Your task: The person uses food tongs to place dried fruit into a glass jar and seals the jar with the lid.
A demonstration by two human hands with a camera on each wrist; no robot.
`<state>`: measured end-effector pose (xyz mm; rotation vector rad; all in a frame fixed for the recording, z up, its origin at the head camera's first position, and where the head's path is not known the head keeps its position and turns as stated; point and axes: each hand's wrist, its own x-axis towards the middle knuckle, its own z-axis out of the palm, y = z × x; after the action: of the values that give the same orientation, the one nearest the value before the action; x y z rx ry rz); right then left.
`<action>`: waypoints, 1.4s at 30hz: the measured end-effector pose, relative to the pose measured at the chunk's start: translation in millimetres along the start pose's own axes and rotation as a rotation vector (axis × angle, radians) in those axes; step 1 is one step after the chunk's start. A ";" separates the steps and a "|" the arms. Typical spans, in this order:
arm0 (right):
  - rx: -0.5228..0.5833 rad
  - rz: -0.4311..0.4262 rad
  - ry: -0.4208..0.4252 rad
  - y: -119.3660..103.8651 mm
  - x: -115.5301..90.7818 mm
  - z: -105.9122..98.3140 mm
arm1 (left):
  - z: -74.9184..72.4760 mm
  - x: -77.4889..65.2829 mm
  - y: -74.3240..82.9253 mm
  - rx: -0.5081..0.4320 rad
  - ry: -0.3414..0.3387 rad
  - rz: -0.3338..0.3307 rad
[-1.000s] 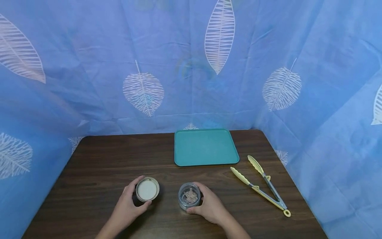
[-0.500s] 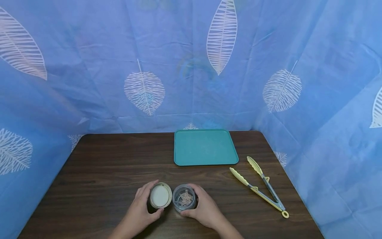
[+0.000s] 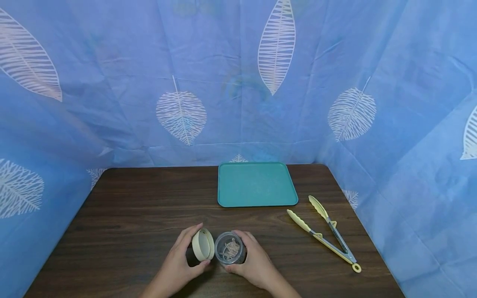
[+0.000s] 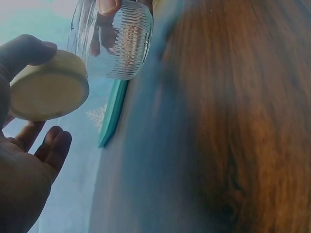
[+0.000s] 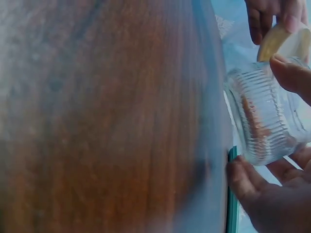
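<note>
My left hand [image 3: 179,257] grips a round cream lid [image 3: 203,245] by its rim. The lid is tilted, with its inner face turned toward the jar. Beside it, my right hand [image 3: 253,260] holds a clear glass jar [image 3: 220,258], thumb on one side and fingers on the other. Light brown, thin twisted pieces [image 3: 231,249] lie in the jar, their kind unclear. In the right wrist view, the jar's ribbed wall [image 5: 257,116] shows between thumb and fingers. Lid and jar are very close together; whether they touch, I cannot tell.
A teal tray [image 3: 257,184] lies at the back of the dark wooden table [image 3: 149,198]. Yellow-tipped tongs [image 3: 331,236] lie spread apart on the right. A blue curtain [image 3: 223,103] with white leaf prints hangs behind and along the sides.
My left hand has brought the lid rightward to the jar and tipped it from lying flat. The right hand has shifted the jar slightly left.
</note>
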<state>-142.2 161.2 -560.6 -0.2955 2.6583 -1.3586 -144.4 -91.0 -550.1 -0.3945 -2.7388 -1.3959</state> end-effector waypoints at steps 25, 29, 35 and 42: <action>0.036 -0.120 0.148 -13.2 -10.4 3.3 | -6.9 14.0 9.7 -0.287 -0.204 0.071; 0.020 -0.153 0.163 -14.1 -12.0 3.3 | -6.9 18.7 16.7 -0.229 -0.214 0.080; 0.067 -0.186 0.209 -19.4 -14.5 3.2 | -8.3 22.9 26.5 -0.195 -0.225 0.105; 0.032 -0.226 0.242 -23.6 -14.9 1.7 | -11.9 24.7 28.0 -0.184 -0.227 0.124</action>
<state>-124.8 150.0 -541.9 -0.4677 2.8670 -1.5946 -162.3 -79.7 -517.2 -0.7626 -2.7030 -1.6696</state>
